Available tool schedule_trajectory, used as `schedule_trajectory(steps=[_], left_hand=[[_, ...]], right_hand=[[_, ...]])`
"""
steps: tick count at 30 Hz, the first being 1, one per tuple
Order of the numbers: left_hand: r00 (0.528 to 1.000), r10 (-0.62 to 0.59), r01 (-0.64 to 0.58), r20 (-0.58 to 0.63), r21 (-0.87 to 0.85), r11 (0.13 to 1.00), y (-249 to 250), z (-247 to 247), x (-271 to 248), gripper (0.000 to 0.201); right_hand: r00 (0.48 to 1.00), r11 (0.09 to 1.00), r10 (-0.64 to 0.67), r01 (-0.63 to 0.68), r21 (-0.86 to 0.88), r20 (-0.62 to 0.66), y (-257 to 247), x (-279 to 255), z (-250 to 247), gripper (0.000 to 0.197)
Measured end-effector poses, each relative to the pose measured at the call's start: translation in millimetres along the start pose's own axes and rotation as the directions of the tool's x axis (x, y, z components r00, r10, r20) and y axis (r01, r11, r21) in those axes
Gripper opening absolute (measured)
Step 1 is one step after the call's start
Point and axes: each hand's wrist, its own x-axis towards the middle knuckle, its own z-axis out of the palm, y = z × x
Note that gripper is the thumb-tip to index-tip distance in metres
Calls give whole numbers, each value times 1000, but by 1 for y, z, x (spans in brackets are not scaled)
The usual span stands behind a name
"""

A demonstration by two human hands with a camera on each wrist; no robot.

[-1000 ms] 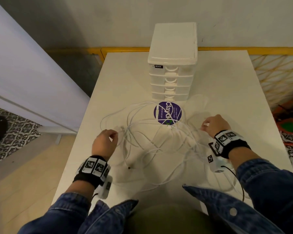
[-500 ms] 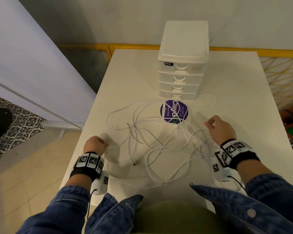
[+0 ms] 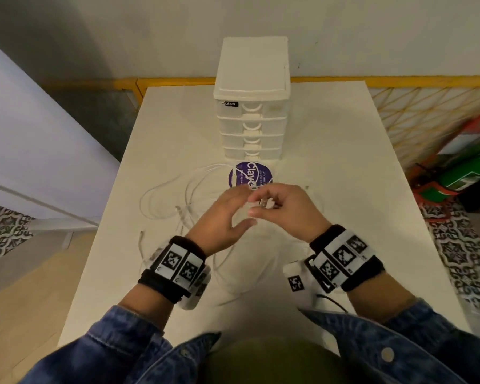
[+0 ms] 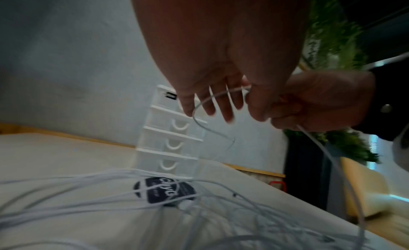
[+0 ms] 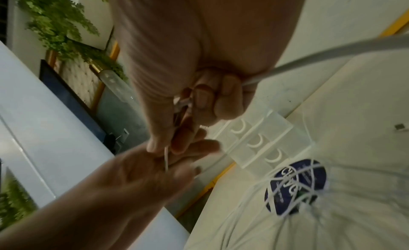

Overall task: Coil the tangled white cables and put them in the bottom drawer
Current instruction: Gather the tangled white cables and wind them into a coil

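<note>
Hands: two, raised together above the middle of the table (image 3: 330, 162), fingertips almost meeting.
Right hand (image 3: 286, 209): fingers curled round a white cable end, thumb and forefinger pinching it; the right wrist view shows the strand running out of the fist on both sides.
Left hand (image 3: 222, 220): fingers straight and spread, palm turned toward the right hand; a strand curves across the fingers (image 4: 228, 103), and they do not close on it.
White cables (image 3: 183, 189): a loose tangle lying on the table under and to the left of the hands, several loops crossing one another; the number of separate cables cannot be told. A few plug ends lie free at the left of the heap.
Drawer unit (image 3: 252, 106): one, white plastic, upright at the far middle of the table, four drawers stacked, all closed.
Bottom drawer (image 3: 251, 155): closed, just behind the sticker.
Sticker (image 3: 250, 177): one round purple disc with white lettering, flat on the table, cable strands crossing over it.
Wrist bands: two, black with square printed markers, one on each wrist.
Sleeves: two, blue denim.
</note>
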Motion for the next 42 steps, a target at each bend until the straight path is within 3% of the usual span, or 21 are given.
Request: schedule_trajectory(steps=[3,6,8,11,18,25,27,30,33,37,39,42], left_hand=[[986,-139,143,95,-39,989,7,11,0,36],[965,-263,263,19,4,965,-7,8,-11,32],[934,-352,351,-60,-27,936,-15,0,-16,31],[899,-391,367,-196,-150,918,-20,-15,-18,24],[742,-391,345,-544,-190,919,-8,-60,-17,7],[655,-403,415,-640,-141,899,0,-91,-23,8],[669,-452,463,-590,-145,874,-4,-86,-24,8],[713,-491,510,-501,-112,853,-13,-71,-28,21],[719,-478,517,-505,-71,853,-18,-70,-30,30],[643,-493,573,-587,-59,817,-25,-92,-37,34],[609,-516,615,-602,-53,787,-33,-99,-44,35],[555,-563,677,-612,-61,733,-43,-101,-58,33]], right_hand=[[998,999,32,-31,19,-52,8,-15,1,27],[967,973,177,-200,-115,-182,29,-29,-26,36],[905,921,257,-336,-197,-339,48,-39,-54,28],[784,817,330,-516,-256,-525,74,-56,-91,21],[702,598,510,-705,-382,-497,122,-86,-98,16],[632,552,565,-768,-326,-531,129,-89,-93,31],[627,506,616,-779,-370,-476,127,-87,-92,41],[620,437,671,-774,-458,-407,128,-83,-86,40],[627,467,677,-771,-433,-386,130,-79,-83,33],[647,595,654,-760,-263,-391,128,-77,-82,21],[668,650,628,-732,-204,-399,121,-71,-82,28],[741,711,545,-657,-252,-392,97,-58,-85,48]])
